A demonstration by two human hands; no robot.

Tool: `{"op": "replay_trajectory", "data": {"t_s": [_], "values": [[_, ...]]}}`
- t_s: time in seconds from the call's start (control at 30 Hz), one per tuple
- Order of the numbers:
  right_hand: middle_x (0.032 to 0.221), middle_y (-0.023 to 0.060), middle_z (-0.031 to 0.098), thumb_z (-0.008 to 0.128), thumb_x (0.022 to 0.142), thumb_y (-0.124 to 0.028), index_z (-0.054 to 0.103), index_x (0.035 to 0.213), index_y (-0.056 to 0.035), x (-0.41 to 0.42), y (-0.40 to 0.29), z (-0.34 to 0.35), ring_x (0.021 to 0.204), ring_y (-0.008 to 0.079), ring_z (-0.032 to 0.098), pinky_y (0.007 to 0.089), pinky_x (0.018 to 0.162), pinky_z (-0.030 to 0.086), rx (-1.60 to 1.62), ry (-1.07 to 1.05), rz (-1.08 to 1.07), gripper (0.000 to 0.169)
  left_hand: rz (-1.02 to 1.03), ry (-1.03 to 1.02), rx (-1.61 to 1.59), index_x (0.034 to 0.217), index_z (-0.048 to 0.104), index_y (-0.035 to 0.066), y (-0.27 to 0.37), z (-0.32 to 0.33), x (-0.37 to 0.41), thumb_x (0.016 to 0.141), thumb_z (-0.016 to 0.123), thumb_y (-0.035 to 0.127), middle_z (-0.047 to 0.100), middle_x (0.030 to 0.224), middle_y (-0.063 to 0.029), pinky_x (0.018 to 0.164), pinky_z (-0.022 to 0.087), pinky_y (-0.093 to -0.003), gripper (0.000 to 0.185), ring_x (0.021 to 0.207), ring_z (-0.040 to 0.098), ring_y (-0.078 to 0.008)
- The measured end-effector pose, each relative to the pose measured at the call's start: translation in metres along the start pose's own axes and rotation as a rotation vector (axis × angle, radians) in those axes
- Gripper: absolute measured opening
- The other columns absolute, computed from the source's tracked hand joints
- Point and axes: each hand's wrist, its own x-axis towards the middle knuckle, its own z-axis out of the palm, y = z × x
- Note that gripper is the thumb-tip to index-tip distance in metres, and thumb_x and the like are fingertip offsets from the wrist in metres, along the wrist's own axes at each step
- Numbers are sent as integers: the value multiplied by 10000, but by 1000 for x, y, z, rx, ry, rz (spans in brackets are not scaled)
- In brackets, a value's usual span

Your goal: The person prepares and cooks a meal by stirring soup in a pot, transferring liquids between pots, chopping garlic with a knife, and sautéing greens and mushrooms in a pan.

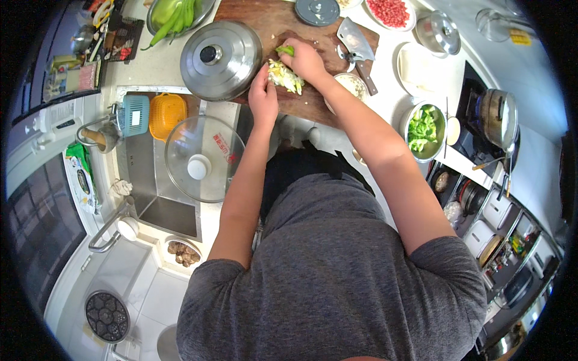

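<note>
On the wooden cutting board [311,106] lies a small heap of chopped pale yellow-green vegetable [286,79]. My left hand [263,97] rests against the heap's left side, thumb apart from the fingers. From the right, my right hand [305,61] reaches over the heap, its fingers closed around a green vegetable piece [285,50], partly hidden by the hand. A cleaver [354,39] with a dark handle lies to the right on the board. A bowl of finely chopped pale food [352,85] sits by the board's right edge, partly behind my right forearm.
A domed steel lid [221,61] overlaps the board's left side. Long green peppers [180,20] lie in a dish behind it. A glass lid [205,158] leans over the sink [144,167]. At right are a bowl of cut greens [422,128] and a pot [496,117] above a blue flame.
</note>
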Motion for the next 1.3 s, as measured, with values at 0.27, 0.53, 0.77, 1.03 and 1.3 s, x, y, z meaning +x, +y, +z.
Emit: {"op": "replay_trajectory", "data": {"t_s": [0.27,0.53,0.77,1.03,1.3], "values": [[802,36,651,728,880,-279,642,1022,-31,-16,-10,-40,724,113,595,284,640,473,652,36,349,298,161,-109,382,1215,652,14,31,-10,24,853,628,29,657,1220,-180,976,487,-409,363,1124,620,-348],[818,-1,619,718,888,-238,632,979,-76,-39,-26,-65,717,98,562,268,599,446,930,5,485,204,250,-479,626,1124,720,106,45,-14,66,780,725,61,686,1128,-97,880,523,-386,347,1039,649,-297],[892,15,623,720,884,-264,627,1045,-94,-45,-30,-70,755,126,583,300,575,479,1050,9,589,252,268,-582,746,1009,730,117,35,-3,93,791,707,88,690,1041,-113,833,525,-408,222,986,656,-313],[898,-19,617,709,895,-337,619,1082,-145,-58,-14,-77,766,112,590,285,622,487,1054,6,609,282,330,-608,548,967,714,70,42,13,104,783,701,49,692,957,-121,766,542,-411,186,865,672,-336],[859,-12,617,723,882,-316,612,1043,-145,-62,-10,-82,740,129,590,307,606,484,1082,22,634,259,471,-806,516,1019,700,42,46,26,99,733,741,47,666,995,-134,834,526,-411,289,944,652,-326]]}}
